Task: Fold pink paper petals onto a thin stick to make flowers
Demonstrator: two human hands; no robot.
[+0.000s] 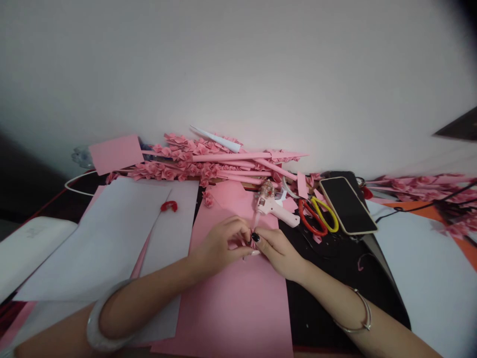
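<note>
My left hand (219,244) and my right hand (278,251) meet over a large pink paper sheet (238,303) on the desk. Both hands pinch a small folded pink paper piece (250,244) between their fingertips; most of it is hidden by the fingers. Just beyond the hands lies a pink hot glue gun (274,209), its nozzle pointing toward my fingers. A white bangle sits on my left wrist and a thin metal bangle on my right.
White paper sheets (112,233) lie to the left, a small red scrap (169,206) on them. Pink paper flower stems (208,161) are piled by the wall. Scissors with red and yellow handles (318,218) and a phone (348,205) lie to the right. More pink flowers (428,185) sit far right.
</note>
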